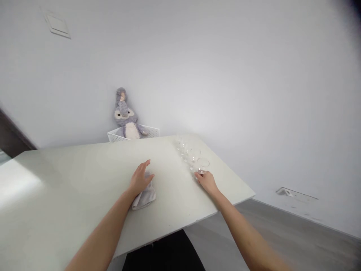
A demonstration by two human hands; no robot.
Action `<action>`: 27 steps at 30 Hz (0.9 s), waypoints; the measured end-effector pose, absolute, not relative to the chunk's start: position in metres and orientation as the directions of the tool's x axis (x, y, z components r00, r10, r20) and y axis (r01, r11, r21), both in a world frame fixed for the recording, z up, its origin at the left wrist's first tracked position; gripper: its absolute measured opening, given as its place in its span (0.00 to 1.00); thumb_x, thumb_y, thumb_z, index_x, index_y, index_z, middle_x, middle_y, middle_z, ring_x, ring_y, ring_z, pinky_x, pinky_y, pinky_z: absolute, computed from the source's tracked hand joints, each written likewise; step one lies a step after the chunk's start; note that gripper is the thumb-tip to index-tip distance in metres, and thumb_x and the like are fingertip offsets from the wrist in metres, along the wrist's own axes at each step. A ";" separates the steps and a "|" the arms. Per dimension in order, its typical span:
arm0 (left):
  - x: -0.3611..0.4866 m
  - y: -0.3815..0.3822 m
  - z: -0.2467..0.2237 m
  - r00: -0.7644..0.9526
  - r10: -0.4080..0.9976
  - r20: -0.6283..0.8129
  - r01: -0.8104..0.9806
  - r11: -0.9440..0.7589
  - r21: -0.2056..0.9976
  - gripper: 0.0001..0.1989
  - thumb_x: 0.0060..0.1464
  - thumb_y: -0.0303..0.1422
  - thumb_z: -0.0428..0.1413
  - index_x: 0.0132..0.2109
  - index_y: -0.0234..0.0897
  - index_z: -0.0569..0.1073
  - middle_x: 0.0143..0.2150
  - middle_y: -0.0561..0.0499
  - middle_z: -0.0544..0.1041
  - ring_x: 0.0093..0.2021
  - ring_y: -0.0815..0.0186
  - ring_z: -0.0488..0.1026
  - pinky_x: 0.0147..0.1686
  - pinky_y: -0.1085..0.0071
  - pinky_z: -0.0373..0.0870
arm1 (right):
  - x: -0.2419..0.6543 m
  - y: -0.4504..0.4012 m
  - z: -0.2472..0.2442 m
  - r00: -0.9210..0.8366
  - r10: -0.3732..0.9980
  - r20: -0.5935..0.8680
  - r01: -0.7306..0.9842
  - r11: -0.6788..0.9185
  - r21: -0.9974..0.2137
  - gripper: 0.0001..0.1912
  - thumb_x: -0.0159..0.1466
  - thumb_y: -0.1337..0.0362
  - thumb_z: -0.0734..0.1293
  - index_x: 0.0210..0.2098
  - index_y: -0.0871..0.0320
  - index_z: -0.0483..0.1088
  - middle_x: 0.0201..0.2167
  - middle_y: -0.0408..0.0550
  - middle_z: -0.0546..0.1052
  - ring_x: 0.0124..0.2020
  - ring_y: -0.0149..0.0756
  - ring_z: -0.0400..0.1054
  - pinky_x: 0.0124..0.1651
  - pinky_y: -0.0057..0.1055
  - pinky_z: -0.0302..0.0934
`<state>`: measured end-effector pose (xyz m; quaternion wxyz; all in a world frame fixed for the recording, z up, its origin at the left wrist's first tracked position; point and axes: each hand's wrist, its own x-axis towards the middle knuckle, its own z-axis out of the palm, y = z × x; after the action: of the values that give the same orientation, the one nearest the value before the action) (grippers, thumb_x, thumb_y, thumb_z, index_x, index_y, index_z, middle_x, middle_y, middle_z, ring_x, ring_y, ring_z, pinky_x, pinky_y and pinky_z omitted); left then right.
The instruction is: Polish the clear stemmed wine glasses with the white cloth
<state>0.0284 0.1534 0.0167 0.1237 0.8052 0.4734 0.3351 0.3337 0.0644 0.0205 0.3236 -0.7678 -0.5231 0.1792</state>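
A row of several clear stemmed glasses [185, 149] runs along the right part of the white table [98, 180]. At the near end of that row, my right hand [206, 180] has its fingers closed around the lower part of a glass [203, 162], which stands upright. A folded light grey cloth [145, 197] lies to the left of the glasses. Over the cloth is my left hand [141, 178], its thumb and fingers apart; whether it touches the cloth I cannot tell. Part of the cloth is hidden beneath it.
At the table's far edge, a grey-and-white plush toy [126, 116] sits in a white perforated basket [152, 132] against the wall. The table's right edge slants close past the glasses, with grey floor [270, 222] below. A wall switch [58, 25] is at upper left.
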 end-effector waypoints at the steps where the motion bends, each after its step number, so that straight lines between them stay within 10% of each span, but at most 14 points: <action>1: 0.028 0.154 0.017 0.324 0.854 0.407 0.690 -0.508 0.515 0.31 0.48 0.33 0.52 0.59 0.44 0.52 0.52 0.49 0.66 0.52 0.64 0.62 0.51 0.66 0.58 | 0.334 0.065 0.020 0.385 0.921 0.063 0.687 -0.240 -0.686 0.18 0.55 0.57 0.57 0.14 0.58 0.62 0.14 0.45 0.69 0.18 0.31 0.61 0.24 0.26 0.50; 9: 0.011 0.151 0.051 0.259 0.947 0.190 0.898 -0.309 0.314 0.31 0.46 0.48 0.50 0.56 0.43 0.57 0.55 0.43 0.60 0.54 0.54 0.59 0.48 0.61 0.59 | 0.353 0.029 0.017 0.336 0.931 0.144 0.716 -0.153 -0.681 0.15 0.53 0.60 0.58 0.37 0.59 0.68 0.16 0.40 0.67 0.20 0.32 0.61 0.26 0.26 0.52; 14: 0.000 0.138 0.062 0.231 0.962 -0.146 0.939 -0.181 0.292 0.32 0.43 0.49 0.51 0.53 0.37 0.59 0.37 0.43 0.72 0.37 0.55 0.70 0.34 0.65 0.63 | 0.340 -0.006 0.011 0.312 0.940 0.138 0.702 -0.130 -0.700 0.14 0.55 0.58 0.57 0.30 0.58 0.70 0.17 0.42 0.67 0.21 0.32 0.61 0.27 0.27 0.54; 20: 0.017 0.108 0.065 0.330 0.944 0.021 0.818 -0.297 0.492 0.22 0.52 0.29 0.42 0.55 0.41 0.57 0.37 0.47 0.73 0.38 0.61 0.70 0.36 0.67 0.62 | 0.293 -0.006 0.031 0.149 0.969 0.199 0.586 0.075 -0.807 0.13 0.58 0.58 0.58 0.32 0.58 0.71 0.20 0.44 0.70 0.22 0.33 0.63 0.28 0.28 0.57; 27: 0.049 0.050 0.125 0.754 0.656 -0.014 0.394 -0.435 0.810 0.25 0.53 0.30 0.44 0.59 0.45 0.53 0.32 0.54 0.71 0.30 0.70 0.65 0.31 0.73 0.62 | 0.255 0.007 0.074 -0.251 0.915 0.316 0.333 0.388 -0.859 0.29 0.53 0.69 0.60 0.54 0.49 0.58 0.52 0.46 0.65 0.53 0.36 0.57 0.54 0.36 0.51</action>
<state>0.0493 0.0505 0.1247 0.4280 0.8330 0.3151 0.1535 0.2545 0.0070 0.0740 0.4287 -0.4366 -0.7144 0.3395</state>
